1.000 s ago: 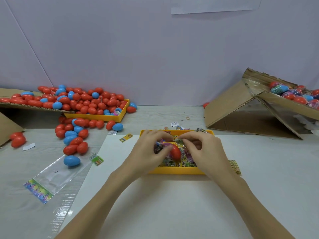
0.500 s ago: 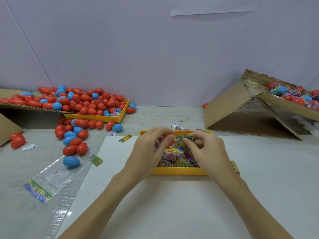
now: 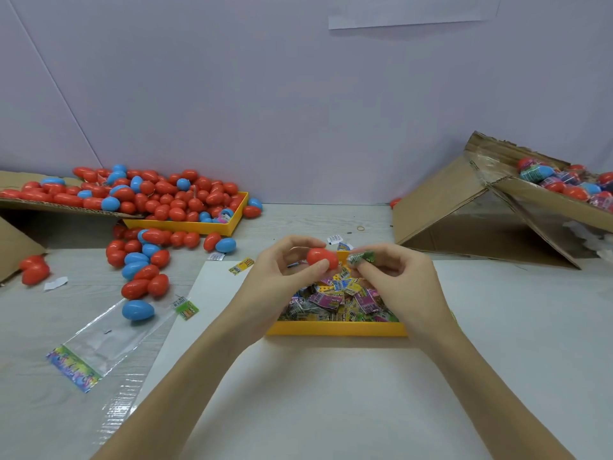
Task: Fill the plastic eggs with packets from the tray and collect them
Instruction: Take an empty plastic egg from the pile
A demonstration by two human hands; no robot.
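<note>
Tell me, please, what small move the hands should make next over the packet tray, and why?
Probably bring the green packet to the red egg and tuck it in. The left hand holds the egg and the right hand pinches the packet just beside it, above the yellow tray. Whether the egg is open cannot be told.

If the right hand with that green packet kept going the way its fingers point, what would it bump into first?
Probably the red egg held in the left hand. The right hand pinches the green packet pointing leftward at it, with little gap showing, though depth is hard to judge.
</note>
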